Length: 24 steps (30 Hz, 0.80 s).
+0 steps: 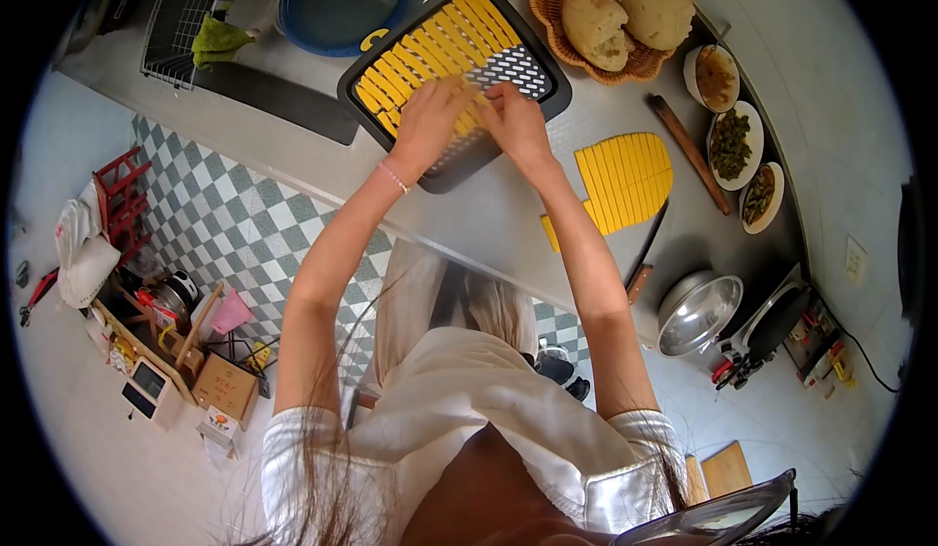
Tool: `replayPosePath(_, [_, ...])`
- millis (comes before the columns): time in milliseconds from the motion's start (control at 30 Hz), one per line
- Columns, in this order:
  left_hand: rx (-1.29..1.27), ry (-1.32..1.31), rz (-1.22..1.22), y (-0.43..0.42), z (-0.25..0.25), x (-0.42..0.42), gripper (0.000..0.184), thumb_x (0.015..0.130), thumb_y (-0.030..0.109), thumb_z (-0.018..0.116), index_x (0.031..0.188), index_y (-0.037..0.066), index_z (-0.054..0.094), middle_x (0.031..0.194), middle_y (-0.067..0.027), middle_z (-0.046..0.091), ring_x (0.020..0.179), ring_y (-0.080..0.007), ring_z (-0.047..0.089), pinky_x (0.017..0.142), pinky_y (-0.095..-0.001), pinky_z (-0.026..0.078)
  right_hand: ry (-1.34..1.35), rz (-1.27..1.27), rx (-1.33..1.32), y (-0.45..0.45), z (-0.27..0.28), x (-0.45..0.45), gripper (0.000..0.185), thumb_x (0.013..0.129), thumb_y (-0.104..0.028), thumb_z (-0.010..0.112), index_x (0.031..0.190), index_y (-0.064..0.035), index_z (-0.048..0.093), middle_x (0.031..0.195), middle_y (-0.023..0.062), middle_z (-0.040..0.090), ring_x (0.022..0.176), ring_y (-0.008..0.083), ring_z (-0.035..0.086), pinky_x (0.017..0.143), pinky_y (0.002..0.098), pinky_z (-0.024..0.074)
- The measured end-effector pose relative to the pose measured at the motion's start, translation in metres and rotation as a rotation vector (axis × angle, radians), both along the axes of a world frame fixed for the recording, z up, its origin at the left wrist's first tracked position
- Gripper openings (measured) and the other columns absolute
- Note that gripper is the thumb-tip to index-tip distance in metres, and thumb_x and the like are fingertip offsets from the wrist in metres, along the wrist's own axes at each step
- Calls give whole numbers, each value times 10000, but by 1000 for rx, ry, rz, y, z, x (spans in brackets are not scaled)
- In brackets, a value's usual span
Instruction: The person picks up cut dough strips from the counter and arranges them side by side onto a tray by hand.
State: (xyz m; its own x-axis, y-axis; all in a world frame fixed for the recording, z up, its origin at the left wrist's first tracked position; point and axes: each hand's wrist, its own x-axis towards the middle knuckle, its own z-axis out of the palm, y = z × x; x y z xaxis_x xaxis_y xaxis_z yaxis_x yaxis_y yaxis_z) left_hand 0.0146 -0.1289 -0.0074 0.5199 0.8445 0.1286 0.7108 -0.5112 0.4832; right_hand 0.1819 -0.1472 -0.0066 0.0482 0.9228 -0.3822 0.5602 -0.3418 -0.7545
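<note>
Over the black rectangular tray [565, 97], with its slotted insert, both of my hands are close together. My left hand [435, 121] has bent fingers, slightly blurred, above the tray's middle. Beside it my right hand [515, 128] pinches with thumb and fingers. A yellow dough strip [476, 108] runs between the fingertips, partly hidden by them. Rows of yellow strips [440, 43] cover the tray's far and left parts; slots show bare on the right and near side. On the counter to the right lies a flat, rounded sheet of yellow dough [625, 180], cut into strips.
A knife [640, 282] lies beside the dough sheet at the counter edge. Further right are a wooden rolling pin [689, 153], dishes of food [733, 144] and a metal bowl [701, 312]. Behind stand a bread basket [552, 23] and a blue-rimmed basin [344, 4]; a wire rack [186, 19] is left.
</note>
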Motion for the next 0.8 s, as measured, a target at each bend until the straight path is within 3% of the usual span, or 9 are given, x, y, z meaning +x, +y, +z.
replayPosePath(167, [11,73,-24,2,4,-1,452,752,0,600,1183,126,652,1153,-83,590,986,-269,565,871,-362,475,74,-12,28,-1,-1,-3,260,807,-121,690,1029,-12,610,910,190,696,872,353,678,778,414,533])
replayPosePath(267, [-20,105,-40,3,3,-3,351,828,104,562,1170,113,644,1190,-94,589,1078,-273,551,908,-375,443,78,-16,22,-2,6,-3,276,795,-110,701,1043,-18,620,925,188,693,892,349,674,786,409,531])
replayPosePath(367, [-4,16,-93,2,-3,-3,469,754,2,596,1214,92,619,1246,-82,573,1089,-264,548,910,-372,460,53,4,25,-3,6,-2,301,779,-97,712,1058,-24,628,943,189,686,910,347,667,792,406,528])
replayPosePath(500, [-6,-5,-135,2,-7,-6,476,751,-1,596,1220,78,608,1269,-75,570,1134,-266,537,951,-379,436,46,16,59,-5,3,-2,343,752,-68,725,1077,-17,629,976,192,674,918,350,660,795,405,526])
replayPosePath(800, [10,-13,-161,2,-11,-5,436,769,22,592,1198,94,623,1252,-57,578,1137,-258,534,969,-385,432,-8,5,34,-17,9,6,245,755,-17,692,971,10,579,959,191,651,873,363,651,748,431,525])
